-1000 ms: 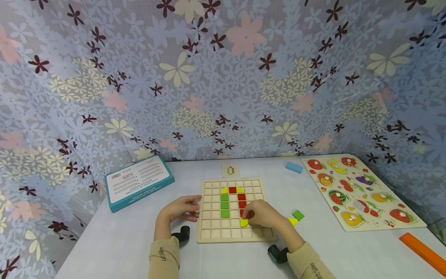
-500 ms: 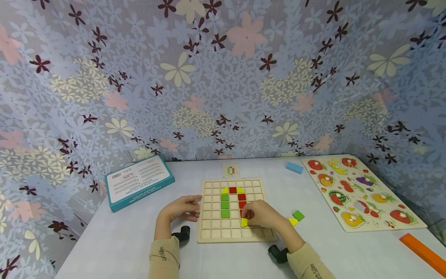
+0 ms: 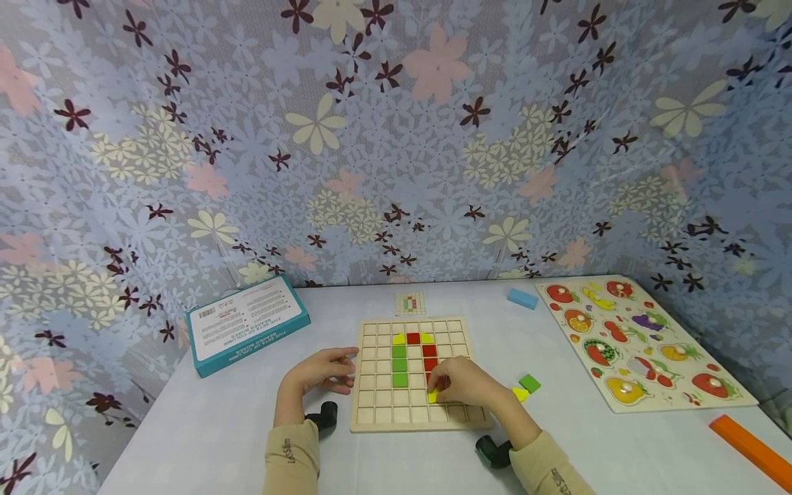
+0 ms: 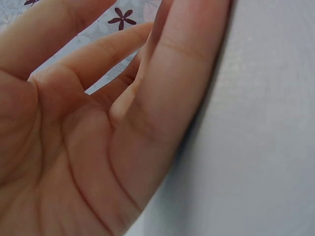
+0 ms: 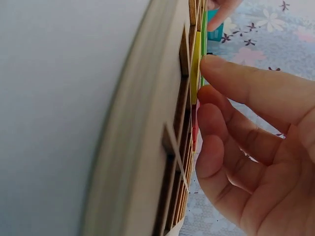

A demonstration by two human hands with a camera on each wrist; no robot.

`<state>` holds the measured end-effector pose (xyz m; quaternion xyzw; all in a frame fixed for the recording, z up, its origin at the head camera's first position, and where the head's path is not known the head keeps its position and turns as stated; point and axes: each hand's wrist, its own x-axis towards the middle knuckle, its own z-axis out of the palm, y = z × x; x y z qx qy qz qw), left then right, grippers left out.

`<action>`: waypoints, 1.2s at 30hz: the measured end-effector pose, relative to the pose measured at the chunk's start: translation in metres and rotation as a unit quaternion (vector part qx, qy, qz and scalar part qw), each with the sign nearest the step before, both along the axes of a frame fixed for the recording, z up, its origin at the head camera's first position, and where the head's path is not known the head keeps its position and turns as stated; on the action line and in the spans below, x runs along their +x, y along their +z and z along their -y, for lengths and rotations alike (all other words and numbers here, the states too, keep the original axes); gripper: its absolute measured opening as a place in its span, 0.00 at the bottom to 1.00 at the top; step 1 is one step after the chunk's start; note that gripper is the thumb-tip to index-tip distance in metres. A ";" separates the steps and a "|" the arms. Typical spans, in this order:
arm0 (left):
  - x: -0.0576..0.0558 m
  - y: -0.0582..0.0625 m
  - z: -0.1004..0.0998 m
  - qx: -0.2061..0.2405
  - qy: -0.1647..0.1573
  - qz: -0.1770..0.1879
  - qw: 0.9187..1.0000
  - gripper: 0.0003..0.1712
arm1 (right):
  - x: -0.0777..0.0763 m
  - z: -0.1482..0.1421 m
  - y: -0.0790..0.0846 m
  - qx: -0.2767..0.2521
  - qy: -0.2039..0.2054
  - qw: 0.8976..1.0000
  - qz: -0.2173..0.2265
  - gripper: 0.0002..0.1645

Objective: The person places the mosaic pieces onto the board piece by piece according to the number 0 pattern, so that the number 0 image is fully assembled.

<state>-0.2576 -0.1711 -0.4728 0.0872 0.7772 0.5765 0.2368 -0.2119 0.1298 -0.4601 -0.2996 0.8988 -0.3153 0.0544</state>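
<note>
A wooden grid board (image 3: 375,414) lies on the table with an arch of tiles in its squares. Green tiles (image 3: 400,365) form the left side, red tiles (image 3: 430,350) the right. My right hand (image 3: 464,379) holds a yellow tile (image 3: 432,397) at a square below the red column, partly hidden by the fingers. Close up in the right wrist view, thumb and index fingertips are at the yellow tile's (image 5: 195,66) edge. My left hand (image 3: 323,370) stays beside the board's left edge, fingers loosely extended and holding nothing.
Loose green (image 3: 529,382) and yellow (image 3: 520,394) tiles lie right of the board. Behind it is a small pattern card (image 3: 410,302). A teal box (image 3: 247,323) stands left; a blue block (image 3: 522,298), a fruit puzzle board (image 3: 643,344) and an orange bar (image 3: 751,450) are right.
The yellow tile under my right fingers has turned and settled into line with the square below the red column. My left hand has stayed still.
</note>
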 end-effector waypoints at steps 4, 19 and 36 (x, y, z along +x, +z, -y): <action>0.000 0.000 0.000 0.001 -0.002 0.000 1.000 0.35 | 0.001 0.000 0.001 -0.007 0.004 1.000 0.002 0.08; -0.001 -0.002 0.001 0.001 -0.003 0.001 1.000 0.35 | 0.001 -0.003 0.001 0.001 -0.006 1.000 -0.004 0.10; -0.004 -0.005 0.002 -0.001 -0.001 0.001 1.000 0.35 | -0.001 -0.044 0.008 -0.045 -0.012 0.999 0.017 0.07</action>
